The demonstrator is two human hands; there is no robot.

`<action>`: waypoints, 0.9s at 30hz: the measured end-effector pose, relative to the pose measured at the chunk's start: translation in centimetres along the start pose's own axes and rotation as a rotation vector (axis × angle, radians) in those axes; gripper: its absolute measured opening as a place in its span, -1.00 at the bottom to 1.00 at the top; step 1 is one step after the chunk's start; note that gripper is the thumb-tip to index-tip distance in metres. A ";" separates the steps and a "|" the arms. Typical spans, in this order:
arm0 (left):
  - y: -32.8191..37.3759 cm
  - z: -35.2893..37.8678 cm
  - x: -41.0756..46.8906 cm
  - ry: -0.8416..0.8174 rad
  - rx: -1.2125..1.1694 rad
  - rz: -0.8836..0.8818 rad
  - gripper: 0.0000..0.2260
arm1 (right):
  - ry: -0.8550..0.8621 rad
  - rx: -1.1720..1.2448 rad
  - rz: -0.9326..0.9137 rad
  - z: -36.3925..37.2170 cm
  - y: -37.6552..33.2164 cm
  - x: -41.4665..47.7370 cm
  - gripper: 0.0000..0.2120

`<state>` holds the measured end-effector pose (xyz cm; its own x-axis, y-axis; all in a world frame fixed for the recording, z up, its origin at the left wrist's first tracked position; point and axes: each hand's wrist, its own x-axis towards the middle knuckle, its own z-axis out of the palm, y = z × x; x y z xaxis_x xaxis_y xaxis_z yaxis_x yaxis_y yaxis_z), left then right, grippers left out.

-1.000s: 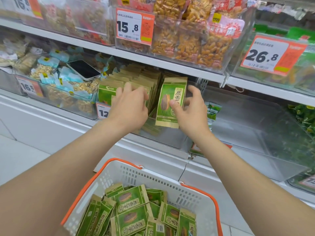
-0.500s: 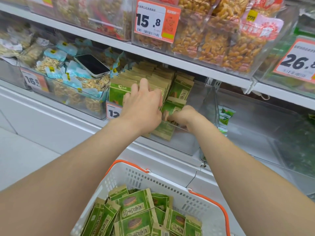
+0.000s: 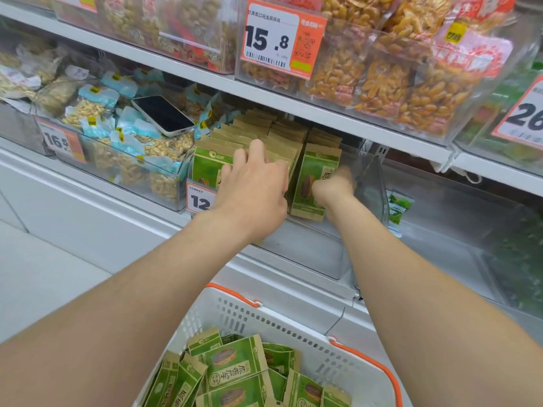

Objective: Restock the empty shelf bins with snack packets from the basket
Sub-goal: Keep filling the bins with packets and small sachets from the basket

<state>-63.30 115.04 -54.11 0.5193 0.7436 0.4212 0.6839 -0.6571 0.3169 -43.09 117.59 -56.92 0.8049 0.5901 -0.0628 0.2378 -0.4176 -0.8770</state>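
The left hand lies flat and wide, fingers spread over the tops of the row of standing green-and-brown packets, pressing them back and leftward. The right hand is curled narrow on the lower right edge of the front green-and-brown paper snack packet, thumb on its face as far as the blur allows; its other fingers are hidden.

That packet stands upright at the front of the clear plastic shelf bin, just beside the row, in the gap the left hand keeps clear.

The packet looks light and flat, with a crisp paper skin that bends easily and loose contents inside. It probably slips little. It is best pinched at a side edge or the sealed top, not squeezed across the middle.

More packets of the same kind lie heaped in the white plastic basket with an orange rim below the arms. To the right, a second clear bin holds only a small green sachet. A dark smartphone rests on the nut bags in the bin to the left.
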 end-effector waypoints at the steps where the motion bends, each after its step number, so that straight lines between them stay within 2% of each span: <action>1: 0.0 0.0 0.1 0.001 0.000 0.000 -0.88 | -0.009 -0.016 0.020 0.2 0.0 0.2 -0.34; 4: -0.1 0.0 0.2 0.004 -0.003 -0.002 -0.89 | -0.135 -0.048 0.059 0.8 0.0 0.1 0.10; 6: 0.0 0.1 0.4 0.000 -0.004 -0.005 -0.89 | -0.154 -0.065 0.072 1.2 -0.1 0.4 0.17; 12: 0.1 0.3 0.6 0.005 -0.001 -0.012 -0.89 | -0.019 -0.056 -0.010 1.2 -0.9 0.3 0.08; 14: 0.1 0.3 0.6 0.008 -0.001 -0.012 -0.89 | -0.033 -0.106 -0.004 1.4 -0.5 0.8 0.08; 18: 0.1 0.2 0.5 0.009 -0.002 -0.011 -0.89 | -0.091 -0.213 0.007 1.8 0.4 1.8 -0.27; 21: 0.1 0.2 0.5 0.007 0.000 -0.009 -0.88 | -0.134 -0.319 -0.001 1.5 0.7 1.6 -0.39; 24: 0.1 0.1 0.4 0.005 -0.001 -0.008 -0.88 | -0.185 -0.388 0.039 1.1 0.6 0.6 -0.42; 27: 0.1 0.0 0.2 0.003 0.003 -0.007 -0.88 | -0.195 -0.349 0.058 1.0 0.9 0.5 -0.45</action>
<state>-63.08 115.16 -54.01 0.5130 0.7477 0.4217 0.6889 -0.6517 0.3174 -43.04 118.22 -58.25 0.7123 0.6646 -0.2257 0.3924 -0.6437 -0.6570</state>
